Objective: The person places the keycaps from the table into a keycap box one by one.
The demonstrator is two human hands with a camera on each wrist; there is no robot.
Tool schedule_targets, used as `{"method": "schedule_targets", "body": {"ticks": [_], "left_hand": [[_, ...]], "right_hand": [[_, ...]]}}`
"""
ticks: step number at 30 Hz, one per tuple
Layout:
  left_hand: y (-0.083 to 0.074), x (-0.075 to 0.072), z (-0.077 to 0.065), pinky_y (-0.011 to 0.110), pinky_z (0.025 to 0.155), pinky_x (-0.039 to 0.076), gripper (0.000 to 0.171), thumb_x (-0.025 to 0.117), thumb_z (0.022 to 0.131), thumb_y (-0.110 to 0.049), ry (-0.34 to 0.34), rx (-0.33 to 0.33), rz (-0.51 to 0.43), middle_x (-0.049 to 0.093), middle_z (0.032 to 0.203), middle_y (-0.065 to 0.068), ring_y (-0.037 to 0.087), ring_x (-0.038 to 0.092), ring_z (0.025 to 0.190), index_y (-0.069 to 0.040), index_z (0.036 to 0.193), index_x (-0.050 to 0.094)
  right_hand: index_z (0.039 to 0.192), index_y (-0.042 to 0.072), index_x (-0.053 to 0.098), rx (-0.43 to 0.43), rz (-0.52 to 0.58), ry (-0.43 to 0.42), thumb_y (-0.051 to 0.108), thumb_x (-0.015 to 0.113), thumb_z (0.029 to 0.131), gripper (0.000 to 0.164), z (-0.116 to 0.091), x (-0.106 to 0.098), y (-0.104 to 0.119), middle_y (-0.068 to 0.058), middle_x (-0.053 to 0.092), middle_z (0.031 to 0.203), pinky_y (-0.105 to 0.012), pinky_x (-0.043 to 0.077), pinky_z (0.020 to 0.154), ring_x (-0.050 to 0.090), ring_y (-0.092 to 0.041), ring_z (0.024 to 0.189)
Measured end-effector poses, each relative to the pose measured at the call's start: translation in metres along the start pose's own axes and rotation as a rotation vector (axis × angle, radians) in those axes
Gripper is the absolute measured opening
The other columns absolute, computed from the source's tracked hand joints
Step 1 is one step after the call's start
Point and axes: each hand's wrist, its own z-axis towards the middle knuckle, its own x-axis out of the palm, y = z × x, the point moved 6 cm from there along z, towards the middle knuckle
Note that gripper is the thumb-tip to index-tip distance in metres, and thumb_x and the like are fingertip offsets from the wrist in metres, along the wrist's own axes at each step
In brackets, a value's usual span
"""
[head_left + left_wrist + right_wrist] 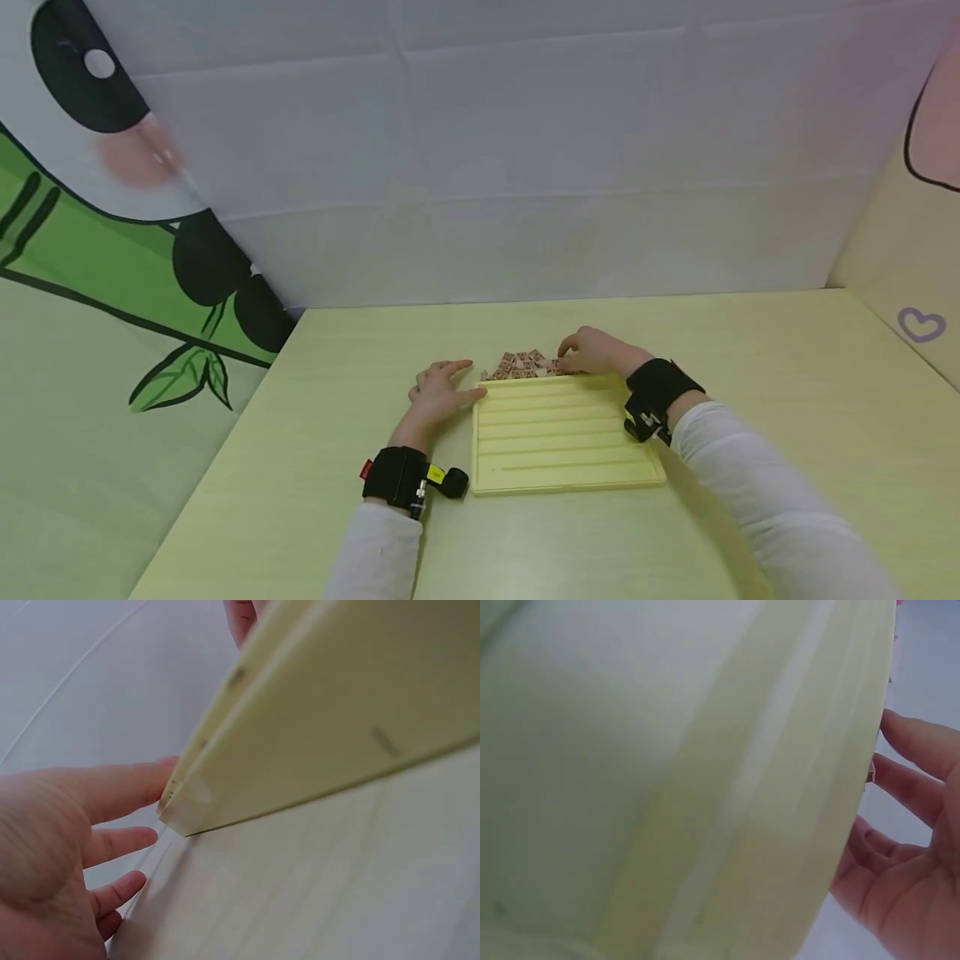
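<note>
A pale yellow ridged tray [566,433] lies on the table. Several small brown-and-white tiles [525,363] sit along its far edge. My left hand [438,396] is at the tray's far left corner, its thumb touching the rim and its other fingers spread. In the left wrist view, that left hand [67,840] meets the tray corner [247,780]. Over the right end of the tiles, my right hand [596,350] reaches down with bent fingers. In the right wrist view, a tile edge [871,772] shows by its fingertips; the tray rim partly hides them, so I cannot tell whether they pinch it.
The pale table [787,400] extends on both sides of the tray. A white sheet [525,167] hangs behind it. Printed walls stand at left and right, the right one with a purple heart [922,325]. Black camera straps [397,477] circle both wrists.
</note>
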Motion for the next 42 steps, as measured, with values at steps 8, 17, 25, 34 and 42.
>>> {"method": "schedule_targets", "body": {"ticks": [8, 17, 25, 34, 42], "left_hand": [[-0.003, 0.001, 0.005, 0.06, 0.102, 0.015, 0.06, 0.071, 0.081, -0.042, -0.014, -0.001, -0.006, 0.034, 0.144, 0.019, 0.042, 0.022, 0.132, -0.02, 0.134, 0.054], [-0.007, 0.001, 0.004, 0.059, 0.1, 0.014, 0.06, 0.071, 0.079, -0.048, -0.031, 0.013, -0.026, 0.036, 0.142, 0.02, 0.042, 0.023, 0.13, -0.02, 0.131, 0.056], [-0.006, 0.003, 0.006, 0.06, 0.102, 0.013, 0.057, 0.069, 0.083, -0.041, -0.018, 0.002, -0.009, 0.034, 0.144, 0.019, 0.042, 0.021, 0.132, -0.02, 0.133, 0.054], [-0.008, 0.0, 0.006, 0.06, 0.103, 0.013, 0.057, 0.069, 0.083, -0.04, -0.021, -0.003, -0.01, 0.034, 0.145, 0.019, 0.042, 0.021, 0.133, -0.02, 0.134, 0.053], [-0.007, 0.002, 0.009, 0.061, 0.104, 0.013, 0.052, 0.067, 0.085, -0.036, 0.0, 0.038, -0.032, 0.038, 0.144, 0.016, 0.042, 0.023, 0.133, -0.018, 0.133, 0.055]], "right_hand": [[0.111, 0.001, 0.065, 0.0, -0.03, -0.021, 0.022, 0.056, 0.096, 0.027, 0.006, -0.005, -0.004, -0.016, 0.063, 0.107, -0.042, 0.049, 0.083, 0.059, -0.028, 0.095], [0.112, 0.0, 0.065, 0.024, -0.043, -0.026, 0.023, 0.057, 0.095, 0.03, 0.007, -0.006, -0.009, -0.017, 0.064, 0.109, -0.041, 0.05, 0.083, 0.06, -0.029, 0.096], [0.12, -0.002, 0.06, -0.006, 0.025, -0.122, 0.013, 0.061, 0.091, 0.033, -0.003, -0.023, -0.013, -0.02, 0.06, 0.117, -0.041, 0.051, 0.086, 0.061, -0.032, 0.101], [0.115, -0.003, 0.058, -0.044, 0.136, -0.244, 0.007, 0.056, 0.093, 0.024, -0.014, -0.038, -0.021, -0.02, 0.06, 0.112, -0.042, 0.049, 0.086, 0.06, -0.035, 0.1], [0.104, 0.001, 0.057, -0.083, 0.188, -0.266, 0.003, 0.059, 0.09, 0.014, -0.017, -0.037, -0.02, -0.017, 0.061, 0.105, -0.042, 0.051, 0.086, 0.061, -0.035, 0.101]]}}
